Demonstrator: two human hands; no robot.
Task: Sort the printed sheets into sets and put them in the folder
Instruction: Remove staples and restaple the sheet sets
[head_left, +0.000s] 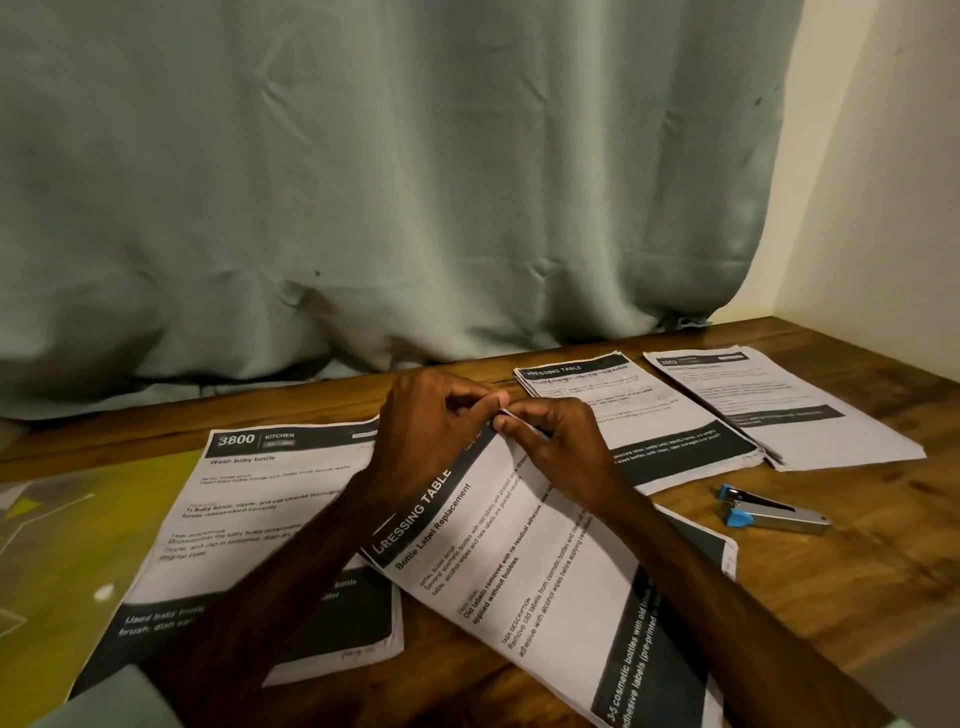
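A set of sheets headed "Dressing Table, Bottle Label Replacement" (545, 561) lies slanted on the wooden table in front of me. My left hand (431, 426) and my right hand (556, 441) both pinch its far top corner, fingertips close together. To its left a "3800 Kitchen, Wash baby bottle" sheet (249, 509) lies flat, partly under my left forearm. Two more stacks lie at the back right: a "Dressing Table" stack (670, 415) and a stack headed with a number (795, 405). A yellow-green folder (62, 551) sits under the kitchen sheet at the left.
A blue and silver stapler (769, 512) lies on the wooden table (857, 561) right of the slanted set. A grey-green curtain (389, 182) hangs behind the table, its hem resting on the back edge. A cream wall (893, 182) closes the right side.
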